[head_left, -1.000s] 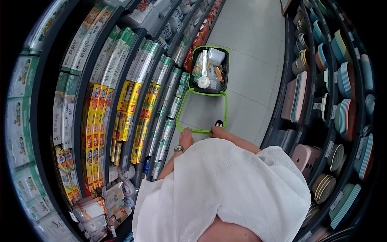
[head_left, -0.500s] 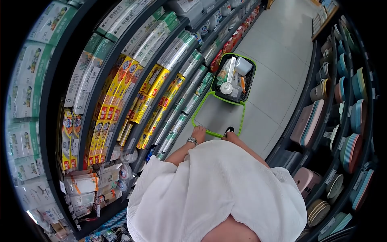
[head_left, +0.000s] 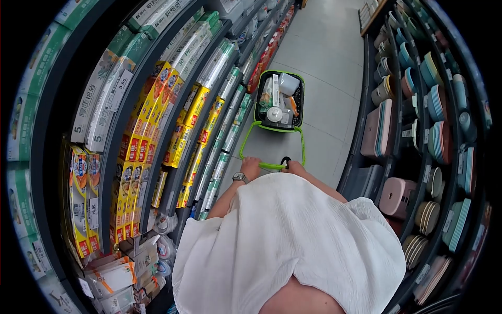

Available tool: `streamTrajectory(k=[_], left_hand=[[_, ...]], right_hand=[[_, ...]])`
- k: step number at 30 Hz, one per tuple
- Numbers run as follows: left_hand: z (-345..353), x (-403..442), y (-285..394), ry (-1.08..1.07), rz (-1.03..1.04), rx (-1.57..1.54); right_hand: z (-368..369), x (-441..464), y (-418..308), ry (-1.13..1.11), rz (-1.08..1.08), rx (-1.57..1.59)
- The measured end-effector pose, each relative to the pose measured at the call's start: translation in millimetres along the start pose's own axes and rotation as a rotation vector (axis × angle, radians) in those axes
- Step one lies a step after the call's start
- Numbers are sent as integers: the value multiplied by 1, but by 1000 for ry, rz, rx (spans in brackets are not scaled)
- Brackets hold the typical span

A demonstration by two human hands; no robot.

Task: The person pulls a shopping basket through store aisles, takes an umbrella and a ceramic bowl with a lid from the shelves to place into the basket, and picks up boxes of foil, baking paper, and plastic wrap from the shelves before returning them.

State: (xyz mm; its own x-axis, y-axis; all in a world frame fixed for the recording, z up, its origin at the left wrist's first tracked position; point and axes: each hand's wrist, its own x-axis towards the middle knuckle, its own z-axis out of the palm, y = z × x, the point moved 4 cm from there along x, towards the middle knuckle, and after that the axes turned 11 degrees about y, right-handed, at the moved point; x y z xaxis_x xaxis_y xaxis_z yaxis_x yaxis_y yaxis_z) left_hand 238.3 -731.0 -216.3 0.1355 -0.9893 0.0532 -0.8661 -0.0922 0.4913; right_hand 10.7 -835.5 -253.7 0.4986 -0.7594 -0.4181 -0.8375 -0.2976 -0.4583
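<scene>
As packaged goods (head_left: 274, 91) lie in a black basket (head_left: 277, 129) on the floor (head_left: 327, 83), a person in white (head_left: 303, 225) grips its green handle (head_left: 272, 167) with left hand (head_left: 251, 168) and right hand (head_left: 294, 168), flanked by yellow boxes (head_left: 125, 199) on one side and a pink container (head_left: 397, 198) on the other.

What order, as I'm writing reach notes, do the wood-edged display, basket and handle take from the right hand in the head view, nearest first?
1. Handle: green, right at the right hand.
2. Basket: ahead, on the floor.
3. Wood-edged display: much farther ahead, off to the right.
</scene>
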Motion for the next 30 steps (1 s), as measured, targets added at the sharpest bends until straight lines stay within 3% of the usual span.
streamTrajectory(k=[8,13,30], left_hand=[[-21,-28,-15,28,37,-49],[-39,-60,-39,184,55,-84],[-96,-110,-45,110,7,-140]], right_hand=[[3,-57,-41,211,24,123],[33,-81,-77,167,93,96],[38,-121,-115,14,56,81]])
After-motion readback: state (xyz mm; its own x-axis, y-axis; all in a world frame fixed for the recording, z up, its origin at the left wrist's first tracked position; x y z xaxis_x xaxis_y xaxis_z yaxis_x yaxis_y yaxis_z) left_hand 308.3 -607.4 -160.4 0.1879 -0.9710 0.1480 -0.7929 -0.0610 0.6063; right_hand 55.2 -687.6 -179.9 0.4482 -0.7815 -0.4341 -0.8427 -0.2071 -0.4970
